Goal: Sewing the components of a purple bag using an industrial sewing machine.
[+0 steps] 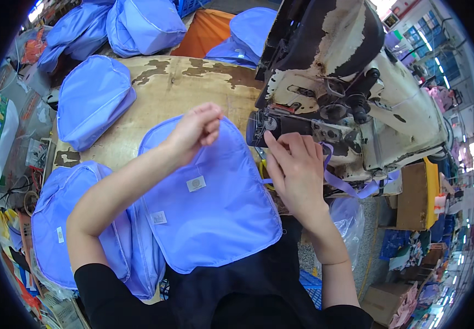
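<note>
A lavender fabric piece [231, 208] with a piped rim and two small white labels lies across my lap and the table edge, looking like part of a bag. Above its upper part is my left hand [200, 130], fingers curled closed; anything pinched in them is too small to make out. My right hand [298, 172] is beside the worn sewing machine [324, 49], one finger stretched to the machine's small round metal part [270, 124] and the others loosely bent. A lavender tape [352, 188] hangs from the machine behind this hand.
More lavender bag pieces lie at the left, one on the table [92, 101] and others beside my left arm [72, 230]. Several are heaped at the back near an orange cloth [207, 33]. A cardboard box [412, 192] stands right of the machine. Blue crates show below.
</note>
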Tool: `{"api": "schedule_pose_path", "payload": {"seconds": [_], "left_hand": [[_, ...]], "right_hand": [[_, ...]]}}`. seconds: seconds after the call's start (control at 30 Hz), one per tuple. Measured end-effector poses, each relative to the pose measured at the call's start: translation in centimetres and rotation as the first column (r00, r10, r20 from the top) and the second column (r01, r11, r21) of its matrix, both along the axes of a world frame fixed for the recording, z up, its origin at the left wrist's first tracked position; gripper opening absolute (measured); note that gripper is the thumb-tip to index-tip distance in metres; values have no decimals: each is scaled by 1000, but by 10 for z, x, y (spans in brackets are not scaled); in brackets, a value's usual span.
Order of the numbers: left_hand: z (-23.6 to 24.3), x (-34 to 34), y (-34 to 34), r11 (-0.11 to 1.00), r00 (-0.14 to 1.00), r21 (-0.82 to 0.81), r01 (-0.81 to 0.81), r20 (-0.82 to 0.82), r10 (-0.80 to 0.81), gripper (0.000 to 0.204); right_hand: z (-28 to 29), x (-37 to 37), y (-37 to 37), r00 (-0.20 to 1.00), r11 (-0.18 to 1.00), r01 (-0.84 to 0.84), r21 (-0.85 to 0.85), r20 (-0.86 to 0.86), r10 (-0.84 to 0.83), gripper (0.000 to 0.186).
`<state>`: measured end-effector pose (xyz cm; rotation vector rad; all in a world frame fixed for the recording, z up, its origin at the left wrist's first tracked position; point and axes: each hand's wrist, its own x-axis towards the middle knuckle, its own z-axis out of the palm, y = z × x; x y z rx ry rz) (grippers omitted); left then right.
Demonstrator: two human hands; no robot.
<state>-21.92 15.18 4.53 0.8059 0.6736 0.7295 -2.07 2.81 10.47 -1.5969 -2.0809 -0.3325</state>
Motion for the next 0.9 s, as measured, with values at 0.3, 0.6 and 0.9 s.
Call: {"api": "schedule_pose_path", "payload": {"seconds": [0.3, 0.6, 0.9], "left_hand": [[-20, -28, 31, 967, 948, 10, -255, -195, 252, 12], [1, 35, -15, 471, 904, 882, 23, -219, 366, 15], [-5, 10, -7, 335, 785, 933, 133, -306, 540, 10]], "right_hand": [[9, 14, -6, 984, 993, -94, -75, -162, 81, 24], [17, 18, -8, 981, 997, -68, -32, -186, 61, 24], [13, 25, -12, 999, 999, -6, 43, -42, 8, 25]]}}
